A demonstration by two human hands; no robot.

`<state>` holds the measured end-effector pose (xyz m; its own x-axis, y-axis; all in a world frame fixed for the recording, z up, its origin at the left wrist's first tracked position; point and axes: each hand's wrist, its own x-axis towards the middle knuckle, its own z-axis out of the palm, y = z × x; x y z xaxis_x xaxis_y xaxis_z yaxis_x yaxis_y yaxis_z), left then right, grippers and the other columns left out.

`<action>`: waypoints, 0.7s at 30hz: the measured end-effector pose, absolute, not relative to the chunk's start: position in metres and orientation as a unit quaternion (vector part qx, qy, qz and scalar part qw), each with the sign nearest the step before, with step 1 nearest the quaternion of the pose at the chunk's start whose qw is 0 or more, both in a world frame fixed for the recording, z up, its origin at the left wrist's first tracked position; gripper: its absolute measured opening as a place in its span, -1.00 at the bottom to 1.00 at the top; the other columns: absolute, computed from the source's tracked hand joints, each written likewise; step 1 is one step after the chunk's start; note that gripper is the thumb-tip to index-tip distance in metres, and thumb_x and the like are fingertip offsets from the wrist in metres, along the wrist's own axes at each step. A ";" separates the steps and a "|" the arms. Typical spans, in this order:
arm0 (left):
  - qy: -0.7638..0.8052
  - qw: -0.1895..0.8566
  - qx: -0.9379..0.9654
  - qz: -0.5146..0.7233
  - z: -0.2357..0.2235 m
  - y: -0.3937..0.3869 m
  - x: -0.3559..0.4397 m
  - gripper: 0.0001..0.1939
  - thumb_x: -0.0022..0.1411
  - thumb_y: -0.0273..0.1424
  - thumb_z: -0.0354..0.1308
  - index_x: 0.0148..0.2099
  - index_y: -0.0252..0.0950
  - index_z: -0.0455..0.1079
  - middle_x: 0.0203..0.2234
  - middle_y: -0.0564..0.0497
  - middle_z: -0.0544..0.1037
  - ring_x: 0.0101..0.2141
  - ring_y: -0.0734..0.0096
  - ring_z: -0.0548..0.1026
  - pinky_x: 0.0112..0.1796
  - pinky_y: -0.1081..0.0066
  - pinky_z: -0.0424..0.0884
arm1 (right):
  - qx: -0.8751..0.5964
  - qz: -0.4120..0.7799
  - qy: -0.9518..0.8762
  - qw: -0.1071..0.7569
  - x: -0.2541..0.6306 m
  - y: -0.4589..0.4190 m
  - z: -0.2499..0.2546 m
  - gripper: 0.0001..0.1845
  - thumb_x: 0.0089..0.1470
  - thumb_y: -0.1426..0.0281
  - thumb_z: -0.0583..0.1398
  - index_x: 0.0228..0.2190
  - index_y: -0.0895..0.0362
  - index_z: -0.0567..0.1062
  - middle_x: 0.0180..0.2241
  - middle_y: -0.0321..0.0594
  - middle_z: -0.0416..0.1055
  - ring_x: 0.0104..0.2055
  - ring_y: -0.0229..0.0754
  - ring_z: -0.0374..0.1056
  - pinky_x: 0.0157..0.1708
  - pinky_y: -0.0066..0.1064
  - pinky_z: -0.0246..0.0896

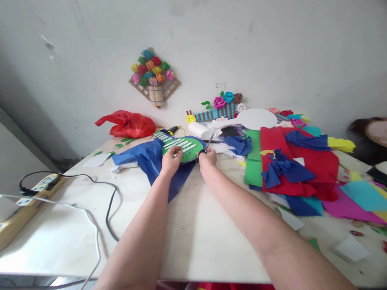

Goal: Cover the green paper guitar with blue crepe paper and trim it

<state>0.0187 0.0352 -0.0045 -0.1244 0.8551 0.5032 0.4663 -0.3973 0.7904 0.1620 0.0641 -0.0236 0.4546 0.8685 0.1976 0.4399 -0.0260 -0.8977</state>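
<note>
A flat green piece shaped like a guitar (189, 155), with rows of white strips across it, lies at the middle of the table. My left hand (171, 161) grips its near edge, fingers curled onto the green face. Blue crepe paper (148, 157) spreads out from beneath it, to the left and towards me. At the piece's right edge my right hand (208, 159) is closed around a pair of scissors (211, 139), whose blades point up and away. The fingers partly hide the scissors' handles.
Red, green and blue paper (298, 169) is heaped on the right, behind it a white paddle-shaped cutout (257, 118). A red plastic bag (132, 124) sits at the back left. A power strip (22, 209) and cables (98, 235) cross the left side. Paper flowers (155, 70) hang on the wall.
</note>
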 end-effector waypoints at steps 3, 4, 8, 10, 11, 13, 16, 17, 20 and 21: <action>0.512 0.179 0.647 0.536 -0.001 0.030 0.023 -0.76 0.10 -0.33 0.08 -0.19 -0.30 0.43 -0.26 -0.08 0.56 -0.20 0.28 0.48 -0.22 0.34 0.38 | -0.688 0.289 -0.344 0.570 0.160 0.060 -0.016 -0.46 -0.19 0.46 0.24 -0.08 0.18 0.36 -0.23 -0.08 0.49 -0.26 -0.17 0.46 -0.39 -0.52 0.32; 0.509 0.179 0.653 0.531 0.000 0.028 0.024 -0.75 0.10 -0.33 0.08 -0.19 -0.31 0.43 -0.26 -0.08 0.56 -0.20 0.28 0.48 -0.22 0.35 0.38 | -0.673 0.304 -0.334 0.586 0.160 0.059 -0.013 -0.45 -0.21 0.47 0.25 -0.08 0.17 0.36 -0.20 -0.10 0.49 -0.23 -0.18 0.45 -0.37 -0.54 0.32; 0.517 0.152 0.654 0.531 0.005 0.026 0.021 -0.72 0.12 -0.34 0.07 -0.13 -0.29 0.43 -0.26 -0.04 0.55 -0.19 0.32 0.48 -0.17 0.37 0.37 | -0.631 0.347 -0.309 0.621 0.171 0.058 0.003 -0.41 -0.20 0.50 0.22 -0.04 0.16 0.33 -0.13 -0.12 0.46 -0.19 -0.23 0.44 -0.34 -0.59 0.31; 0.545 0.119 0.634 0.536 0.007 0.026 0.014 -0.69 0.11 -0.37 0.05 -0.09 -0.28 0.42 -0.24 -0.03 0.54 -0.16 0.31 0.47 -0.11 0.35 0.34 | -0.612 0.354 -0.308 0.637 0.180 0.061 0.009 -0.38 -0.17 0.51 0.20 0.01 0.16 0.30 -0.10 -0.12 0.45 -0.17 -0.26 0.43 -0.32 -0.61 0.31; 0.567 0.102 0.622 0.531 0.009 0.026 0.011 -0.68 0.10 -0.40 0.05 -0.07 -0.28 0.41 -0.22 -0.04 0.54 -0.13 0.30 0.46 -0.09 0.34 0.33 | -0.602 0.352 -0.315 0.644 0.186 0.063 0.011 -0.37 -0.16 0.51 0.18 0.03 0.16 0.28 -0.08 -0.13 0.44 -0.15 -0.27 0.43 -0.31 -0.61 0.31; 0.618 0.081 0.602 0.500 0.010 0.025 0.005 -0.61 0.05 -0.47 0.05 -0.03 -0.27 0.39 -0.14 -0.05 0.51 -0.11 0.26 0.44 -0.07 0.31 0.32 | -0.594 0.342 -0.325 0.652 0.196 0.067 0.015 -0.36 -0.15 0.51 0.16 0.05 0.14 0.27 -0.05 -0.15 0.42 -0.12 -0.27 0.42 -0.29 -0.60 0.31; 0.677 0.060 0.589 0.437 0.011 0.021 0.004 -0.51 -0.02 -0.52 0.06 0.02 -0.27 0.35 -0.04 -0.08 0.44 -0.05 0.23 0.40 -0.07 0.31 0.32 | -0.591 0.315 -0.339 0.661 0.213 0.073 0.017 -0.38 -0.16 0.51 0.17 0.02 0.14 0.31 -0.05 -0.15 0.42 -0.10 -0.27 0.40 -0.26 -0.60 0.29; 0.689 0.052 0.592 0.416 0.011 0.019 0.005 -0.50 -0.03 -0.52 0.06 0.03 -0.28 0.34 -0.02 -0.09 0.43 -0.03 0.23 0.39 -0.07 0.32 0.31 | -0.587 0.311 -0.341 0.665 0.218 0.075 0.017 -0.38 -0.17 0.52 0.18 0.02 0.15 0.32 -0.04 -0.15 0.42 -0.11 -0.27 0.40 -0.25 -0.60 0.29; 0.707 0.029 0.610 0.356 0.012 0.016 0.009 -0.49 -0.01 -0.50 0.06 0.06 -0.28 0.31 -0.01 -0.11 0.42 0.00 0.20 0.36 -0.05 0.29 0.29 | -0.579 0.312 -0.336 0.675 0.233 0.081 0.015 -0.36 -0.17 0.52 0.17 0.04 0.17 0.31 -0.04 -0.12 0.41 -0.13 -0.26 0.41 -0.28 -0.59 0.29; 0.712 0.026 0.615 0.338 0.012 0.016 0.011 -0.50 0.00 -0.48 0.07 0.06 -0.27 0.31 -0.01 -0.11 0.42 0.00 0.19 0.35 -0.05 0.28 0.29 | -0.580 0.314 -0.336 0.673 0.237 0.083 0.014 -0.36 -0.16 0.52 0.16 0.05 0.17 0.30 -0.04 -0.12 0.41 -0.14 -0.25 0.41 -0.28 -0.57 0.30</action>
<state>0.0109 0.0155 0.0115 -0.2410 0.8936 0.3786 0.8585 0.0143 0.5126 0.2370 0.0834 0.0142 0.5774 0.8117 0.0886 -0.0319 0.1309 -0.9909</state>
